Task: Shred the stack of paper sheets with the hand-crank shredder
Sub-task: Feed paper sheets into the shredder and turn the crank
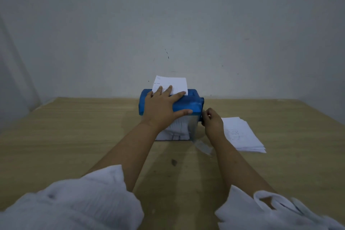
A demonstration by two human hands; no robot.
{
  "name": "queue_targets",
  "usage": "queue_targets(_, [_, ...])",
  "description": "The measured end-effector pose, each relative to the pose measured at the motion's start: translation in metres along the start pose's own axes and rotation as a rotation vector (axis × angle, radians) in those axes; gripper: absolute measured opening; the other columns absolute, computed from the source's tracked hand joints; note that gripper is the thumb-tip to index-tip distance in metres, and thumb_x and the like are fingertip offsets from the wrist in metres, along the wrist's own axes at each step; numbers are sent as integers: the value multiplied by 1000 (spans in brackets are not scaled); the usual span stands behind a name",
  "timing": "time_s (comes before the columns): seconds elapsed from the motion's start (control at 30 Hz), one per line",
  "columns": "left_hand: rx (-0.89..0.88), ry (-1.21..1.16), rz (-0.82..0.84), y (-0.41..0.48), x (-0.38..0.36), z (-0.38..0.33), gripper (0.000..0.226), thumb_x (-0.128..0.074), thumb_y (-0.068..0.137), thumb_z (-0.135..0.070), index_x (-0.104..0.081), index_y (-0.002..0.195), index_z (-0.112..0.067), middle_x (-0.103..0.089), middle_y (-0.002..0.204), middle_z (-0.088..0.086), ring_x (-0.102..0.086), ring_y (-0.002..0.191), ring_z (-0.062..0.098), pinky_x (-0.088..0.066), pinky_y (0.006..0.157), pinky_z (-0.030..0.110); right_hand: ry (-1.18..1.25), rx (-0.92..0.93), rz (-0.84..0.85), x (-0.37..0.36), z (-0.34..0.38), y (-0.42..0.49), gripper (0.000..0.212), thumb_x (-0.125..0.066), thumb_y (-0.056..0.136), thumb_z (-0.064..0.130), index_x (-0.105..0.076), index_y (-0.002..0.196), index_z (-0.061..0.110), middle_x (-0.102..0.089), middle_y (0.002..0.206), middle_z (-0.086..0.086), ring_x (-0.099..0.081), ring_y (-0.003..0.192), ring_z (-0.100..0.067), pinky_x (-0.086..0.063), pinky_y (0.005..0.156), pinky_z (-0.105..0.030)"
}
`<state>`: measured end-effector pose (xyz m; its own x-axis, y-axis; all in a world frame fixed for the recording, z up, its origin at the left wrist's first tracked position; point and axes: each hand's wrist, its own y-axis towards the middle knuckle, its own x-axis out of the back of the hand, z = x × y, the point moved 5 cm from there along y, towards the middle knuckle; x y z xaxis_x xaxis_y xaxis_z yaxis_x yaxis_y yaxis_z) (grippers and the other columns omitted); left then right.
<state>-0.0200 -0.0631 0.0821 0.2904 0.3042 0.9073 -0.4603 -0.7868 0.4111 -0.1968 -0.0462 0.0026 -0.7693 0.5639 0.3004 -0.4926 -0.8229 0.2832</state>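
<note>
Fingers [168,90] of the left hand [160,106] are laid flat on the shredder [188,103], tips touching the upright sheet [175,82]; the crank [202,118] is gripped by the right hand [212,119], stack [240,134] alongside.

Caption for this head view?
Left hand presses the shredder, sheet in its slot; right hand grips the crank beside the stack.

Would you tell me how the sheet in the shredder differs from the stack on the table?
The sheet stands upright in the top of the blue shredder; the stack lies flat on the table, right of it. Fingers of the left hand rest against the sheet; the stack is untouched. Both are white with faint print.
</note>
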Motion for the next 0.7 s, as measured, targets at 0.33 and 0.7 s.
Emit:
queue_targets(0.33, [16,-69,37,-8,5,-4,68,-42,80,-72,-33,142,-43,-24,155,2,-17,143,26,-12,115,43,139,92,-175,19,13,-48,31,-48,97,21,-40,68,11,-45,64,-3,-42,62,-14,-39,62,-30])
queue_targets(0.7, [30,-34,43,-6,4,-10,66,-42,83,-70,-33,142,-41,-26,155,3,-20,142,26,-13,115,44,609,77,-217,26,70,-43,11,-45,97,14,-51,91,21,-51,89,0,-46,75,-7,-39,67,-22])
